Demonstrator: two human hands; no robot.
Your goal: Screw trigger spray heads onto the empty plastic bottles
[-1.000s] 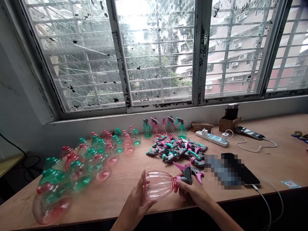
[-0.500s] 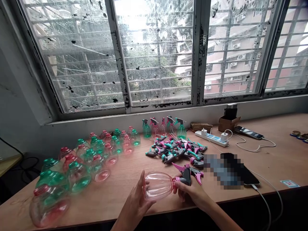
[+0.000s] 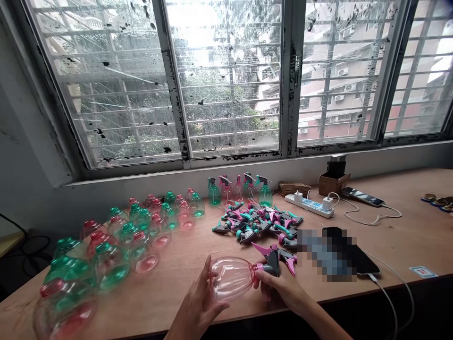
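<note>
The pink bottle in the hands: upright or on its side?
On its side: the pink bottle lies level, left hand at its base, right hand at its neck.

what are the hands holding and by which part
A clear pink plastic spray bottle, held sideways. The left hand cups its rounded base; the right hand grips its neck, right at the grey-and-pink trigger head.

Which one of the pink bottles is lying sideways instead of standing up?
The pink bottle held between the left hand and right hand; its trigger head points right, while the other pink bottles stand on the table.
</note>
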